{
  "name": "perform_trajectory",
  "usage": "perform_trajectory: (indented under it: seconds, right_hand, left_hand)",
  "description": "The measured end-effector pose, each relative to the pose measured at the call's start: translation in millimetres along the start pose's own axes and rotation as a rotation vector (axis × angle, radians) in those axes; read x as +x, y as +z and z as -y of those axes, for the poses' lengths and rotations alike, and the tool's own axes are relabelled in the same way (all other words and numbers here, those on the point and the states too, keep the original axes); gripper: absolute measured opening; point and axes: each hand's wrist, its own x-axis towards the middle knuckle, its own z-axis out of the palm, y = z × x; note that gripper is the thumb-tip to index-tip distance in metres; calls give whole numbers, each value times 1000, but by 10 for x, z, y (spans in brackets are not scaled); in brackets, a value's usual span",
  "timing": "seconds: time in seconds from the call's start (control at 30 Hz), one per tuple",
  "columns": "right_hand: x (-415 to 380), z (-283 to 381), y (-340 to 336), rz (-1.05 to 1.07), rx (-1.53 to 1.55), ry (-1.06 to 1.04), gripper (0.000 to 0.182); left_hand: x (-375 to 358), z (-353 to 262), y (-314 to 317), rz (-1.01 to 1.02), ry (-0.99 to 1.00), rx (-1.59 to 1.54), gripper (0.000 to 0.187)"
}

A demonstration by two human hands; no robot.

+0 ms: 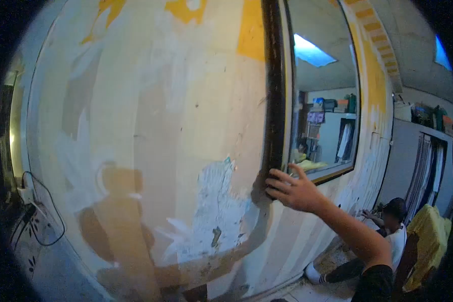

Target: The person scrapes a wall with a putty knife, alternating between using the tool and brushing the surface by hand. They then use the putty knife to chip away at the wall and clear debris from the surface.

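My right hand (298, 192) reaches in from the lower right. Its fingers curl over the lower left corner of a wall mirror (321, 136) with a dark frame (274, 110). One finger lies apart from the others, on the frame's lower part near the glass. Part of the grip is hidden behind the hand. The mirror hangs against a patchy painted wall (186, 116), and its glass reflects shelves, a cabinet and a person. My left hand is outside the picture.
Another person (392, 221) sits low by the wall at right, one arm toward it. Near them is a yellow cloth (428, 234). At left, a black cable (60, 216) loops from a white plug (26, 195). Bare plaster (216, 211) shows below the mirror's left side.
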Motion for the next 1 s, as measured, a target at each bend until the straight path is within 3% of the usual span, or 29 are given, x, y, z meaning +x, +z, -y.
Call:
perform_trajectory:
  seconds: [0.33, 0.53, 0.67, 0.8, 0.87, 0.9, 0.97, 1.0]
  right_hand:
    - [99, 63, 43, -48, 69, 13, 28]
    - [208, 277, -158, -169, 174, 37, 34]
    - [101, 620, -228, -201, 423, 40, 40]
    - [-513, 1496, 8, 79, 1087, 136, 49]
    - [-935, 2061, 191, 435, 1427, 75, 39]
    - [-1178, 2490, 301, 435, 1742, 71, 41]
    - [-1425, 2837, 472, 440, 1775, 88, 41]
    - [-1474, 2961, 490, 432, 1793, 112, 41]
  left_hand:
    - [461, -496, -121, -34, 215, 112, 78]
    - [535, -234, -13, -48, 237, 151, 79]
    - [528, 114, 95, -49, 232, 178, 80]
    - [367, 818, 279, -45, 169, 186, 81]
    - [268, 1190, 426, -40, 137, 186, 82]
    - [359, 1372, 399, -40, 117, 180, 82]
    - [581, 1706, 310, 35, 751, 637, 76]
    - [42, 1294, 355, 30, 738, 640, 76]
